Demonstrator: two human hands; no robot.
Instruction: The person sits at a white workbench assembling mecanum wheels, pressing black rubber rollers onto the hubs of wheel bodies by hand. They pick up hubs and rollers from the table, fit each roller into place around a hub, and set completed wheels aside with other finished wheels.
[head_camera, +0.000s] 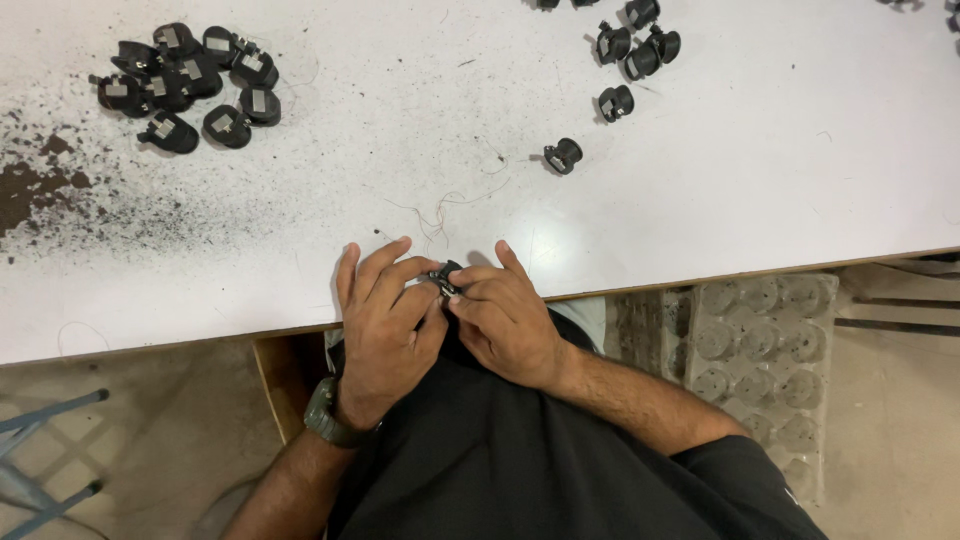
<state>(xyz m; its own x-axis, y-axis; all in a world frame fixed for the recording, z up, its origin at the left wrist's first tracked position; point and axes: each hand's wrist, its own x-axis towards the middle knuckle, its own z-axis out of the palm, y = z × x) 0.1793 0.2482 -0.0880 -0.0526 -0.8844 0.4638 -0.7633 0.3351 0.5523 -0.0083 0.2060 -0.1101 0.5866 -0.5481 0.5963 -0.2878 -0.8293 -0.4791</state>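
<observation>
At the lower middle of the frame, both hands meet at the near edge of the table. The left hand and the right hand are curled narrow around one small black part, pinched between the fingertips of both just over the table edge. What the fingers do to it is too small to tell. A watch sits on the left wrist, and the person's dark shirt fills the bottom of the picture.

Just beyond the hands, a few thin wire strands lie loose on the white top.

Farther out, the parts fall into two groups. At the upper left, a tight pile of about ten black parts shows pale metal tabs; these look like the worked ones, though that is a judgement. At the upper right, a looser scatter of similar black parts lies apart from each other, one of them nearest the hands; these look yet to be handled. Some more parts are cut off at the top edge.

Dark dust stains the table at the left.

Below the table at the right, a grey moulded tray of round cups stands on the floor; its cups appear empty.
</observation>
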